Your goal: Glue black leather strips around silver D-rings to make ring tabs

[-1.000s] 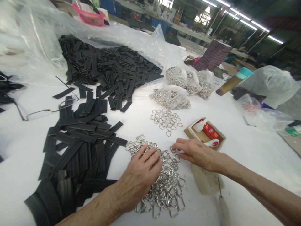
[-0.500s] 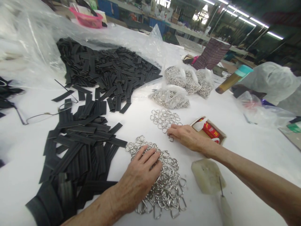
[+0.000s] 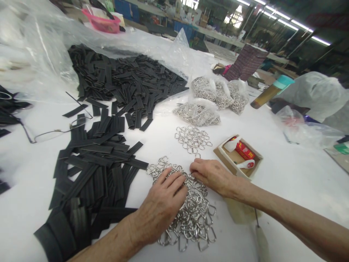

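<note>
A heap of silver metal D-rings (image 3: 197, 214) lies on the white table in front of me. My left hand (image 3: 163, 203) rests flat on its left side, fingers stretched out over the rings. At the heap's upper right edge is my right hand (image 3: 214, 176), with fingers curled together and tips down among the rings. Whatever those fingertips pinch is hidden. Just above them lies a single D-ring (image 3: 197, 156). Farther back, a smaller group of D-rings (image 3: 192, 138) is spread out in one layer.
Black strap pieces (image 3: 95, 160) are piled on the left, with a larger pile (image 3: 131, 80) behind. Plastic bags of rings (image 3: 197, 112) stand at the back. On the right are an open small box (image 3: 230, 165), a pale block (image 3: 240, 211), an awl (image 3: 261, 242) and a bottle (image 3: 268, 94).
My right hand has moved from the spread-out rings back toward me to the heap's edge, uncovering the box and a single ring. My left hand has stayed in place.
</note>
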`<move>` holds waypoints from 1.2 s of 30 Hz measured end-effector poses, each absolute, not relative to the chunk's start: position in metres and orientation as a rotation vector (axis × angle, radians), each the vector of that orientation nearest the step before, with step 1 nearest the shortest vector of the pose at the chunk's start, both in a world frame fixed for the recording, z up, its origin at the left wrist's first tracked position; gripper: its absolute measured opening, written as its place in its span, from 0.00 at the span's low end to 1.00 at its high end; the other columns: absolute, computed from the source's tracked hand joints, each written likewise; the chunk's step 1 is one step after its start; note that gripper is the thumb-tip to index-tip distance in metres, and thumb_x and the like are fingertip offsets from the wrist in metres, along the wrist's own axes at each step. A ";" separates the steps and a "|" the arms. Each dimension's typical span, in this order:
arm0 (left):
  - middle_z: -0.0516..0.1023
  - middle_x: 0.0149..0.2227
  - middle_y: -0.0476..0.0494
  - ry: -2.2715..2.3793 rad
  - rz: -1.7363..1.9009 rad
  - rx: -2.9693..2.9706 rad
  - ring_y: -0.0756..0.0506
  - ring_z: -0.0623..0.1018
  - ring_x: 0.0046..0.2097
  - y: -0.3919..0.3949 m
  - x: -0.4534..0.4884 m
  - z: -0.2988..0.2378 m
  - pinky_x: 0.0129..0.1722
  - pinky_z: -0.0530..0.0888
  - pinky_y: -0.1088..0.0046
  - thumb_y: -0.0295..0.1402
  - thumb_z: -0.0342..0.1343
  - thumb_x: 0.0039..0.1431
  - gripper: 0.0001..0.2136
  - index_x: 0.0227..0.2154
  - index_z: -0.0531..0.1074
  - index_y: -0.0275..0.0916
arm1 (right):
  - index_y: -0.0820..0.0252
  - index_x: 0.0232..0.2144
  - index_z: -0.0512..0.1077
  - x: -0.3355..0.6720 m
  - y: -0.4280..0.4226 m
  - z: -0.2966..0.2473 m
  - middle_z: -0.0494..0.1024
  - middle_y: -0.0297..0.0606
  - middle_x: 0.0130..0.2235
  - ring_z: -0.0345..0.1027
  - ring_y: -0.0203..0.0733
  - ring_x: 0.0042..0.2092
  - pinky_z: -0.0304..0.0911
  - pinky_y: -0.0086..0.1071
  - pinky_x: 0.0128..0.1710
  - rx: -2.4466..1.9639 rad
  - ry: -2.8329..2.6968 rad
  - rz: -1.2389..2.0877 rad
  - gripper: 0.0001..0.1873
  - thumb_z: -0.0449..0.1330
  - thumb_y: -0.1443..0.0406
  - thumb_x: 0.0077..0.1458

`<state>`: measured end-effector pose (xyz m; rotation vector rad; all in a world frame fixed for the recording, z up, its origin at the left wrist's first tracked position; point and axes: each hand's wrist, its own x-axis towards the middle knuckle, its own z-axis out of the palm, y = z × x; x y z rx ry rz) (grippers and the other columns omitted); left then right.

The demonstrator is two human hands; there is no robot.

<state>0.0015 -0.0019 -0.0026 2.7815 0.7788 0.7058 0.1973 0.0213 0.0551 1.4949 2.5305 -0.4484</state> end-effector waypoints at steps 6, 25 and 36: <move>0.73 0.46 0.39 0.774 0.720 2.778 0.40 0.70 0.51 -0.002 0.000 -0.001 0.57 0.62 0.51 0.22 0.49 0.57 0.08 0.37 0.70 0.34 | 0.61 0.31 0.65 0.202 0.027 0.049 0.71 0.37 0.32 0.59 0.33 0.27 0.49 0.29 0.26 1.463 2.488 -0.258 0.07 0.49 0.71 0.60; 0.75 0.40 0.40 0.695 0.898 2.713 0.43 0.72 0.45 -0.007 0.000 0.002 0.55 0.65 0.56 0.21 0.47 0.55 0.08 0.32 0.70 0.34 | 0.59 0.33 0.68 0.159 0.059 0.063 0.72 0.37 0.34 0.64 0.36 0.31 0.52 0.29 0.28 1.547 2.577 -0.179 0.09 0.48 0.68 0.61; 0.75 0.38 0.39 0.738 0.791 2.758 0.43 0.72 0.43 -0.006 -0.001 -0.001 0.53 0.66 0.56 0.21 0.48 0.52 0.07 0.32 0.69 0.34 | 0.57 0.32 0.71 0.127 0.087 0.041 0.71 0.33 0.36 0.63 0.33 0.33 0.52 0.27 0.29 1.303 2.758 -0.325 0.10 0.50 0.68 0.60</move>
